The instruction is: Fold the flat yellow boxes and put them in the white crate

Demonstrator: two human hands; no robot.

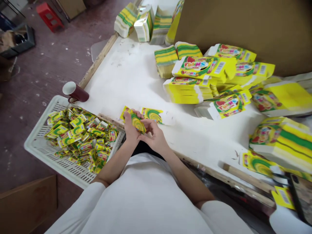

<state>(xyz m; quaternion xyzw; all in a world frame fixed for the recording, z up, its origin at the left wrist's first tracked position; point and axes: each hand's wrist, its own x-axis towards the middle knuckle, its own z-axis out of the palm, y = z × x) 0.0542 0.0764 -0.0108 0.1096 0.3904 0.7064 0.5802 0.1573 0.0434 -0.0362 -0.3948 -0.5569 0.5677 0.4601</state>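
Observation:
In front of my body, over the table's near edge, I hold a small yellow and green carton (138,124) with a swirl print. My left hand (131,129) is wrapped round it, thumb on the near side. At the carton's lower right end are the bent fingers and thumb of my right hand (156,138), closed on that end. Whether its end flap is folded in is too small to tell. Just beyond my hands, another yellow carton (152,115) lies flat on the white table (122,74).
A white plastic basket (31,144) full of small cartons stands left of my hands. A maroon mug (79,93) lies tilted at the table's corner. Stacks of flat cartons (187,91) fill the right and far side. A phone (302,195) is at lower right.

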